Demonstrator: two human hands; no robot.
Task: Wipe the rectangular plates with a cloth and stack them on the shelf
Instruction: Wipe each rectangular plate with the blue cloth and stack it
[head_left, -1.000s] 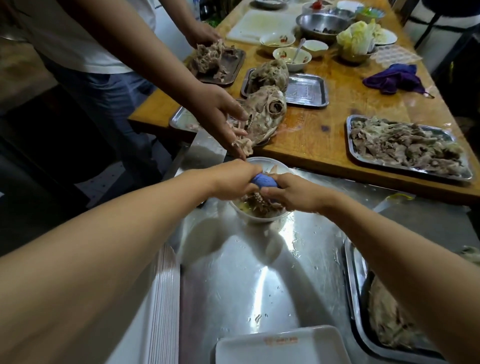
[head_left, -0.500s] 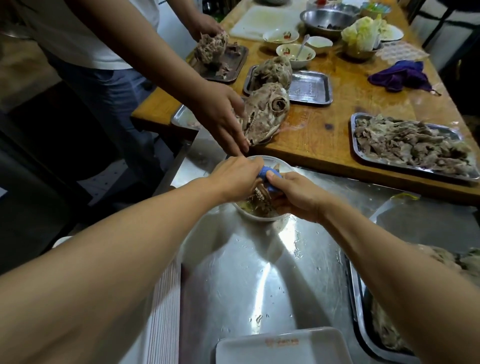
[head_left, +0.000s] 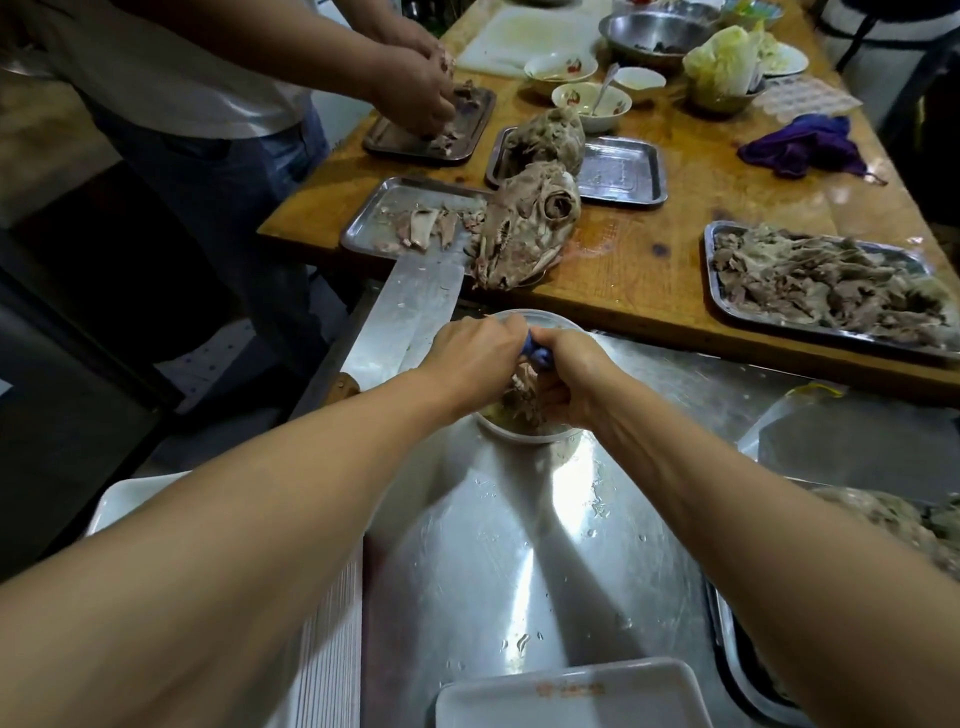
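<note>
Blue cloth (head_left: 537, 354) bunched betw. both hands over round bowl (head_left: 524, 434).

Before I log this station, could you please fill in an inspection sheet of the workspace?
Surface: steel counter, wet, beside a wooden table.
Job's things: white rectangular plate at the near edge; stacked plates at left; blue cloth between both hands.
Clutter: bowl of scraps, animal skull, meat tray, purple rag.
Hands: left hand and right hand grip the cloth over the bowl.
Cables: nothing seen.
Surroundings: a second person picks meat at the table.
</note>
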